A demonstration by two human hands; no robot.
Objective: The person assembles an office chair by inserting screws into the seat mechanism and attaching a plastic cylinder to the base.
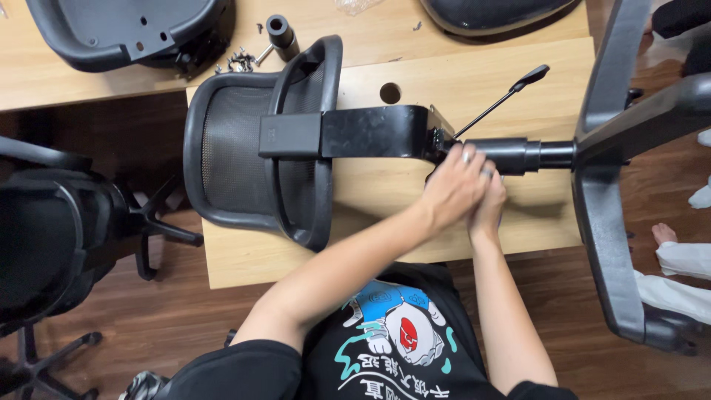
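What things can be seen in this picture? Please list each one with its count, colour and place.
table: one, light wood, centre
second table: one, light wood, top left
mesh backrest: one, black, lying on the table, left
bracket: one, black, from backrest to the hands
lever: one, black, slanting up from the bracket end
gas cylinder: one, black, right of the hands
star base: one, dark grey, right, on the cylinder
seat shell: one, black, top left
screws: small pile, metal, top left
short tube: one, black, by the screws
finished chair: one, black, on floor, left
left hand: over the right, at the bracket end
right hand: under the left
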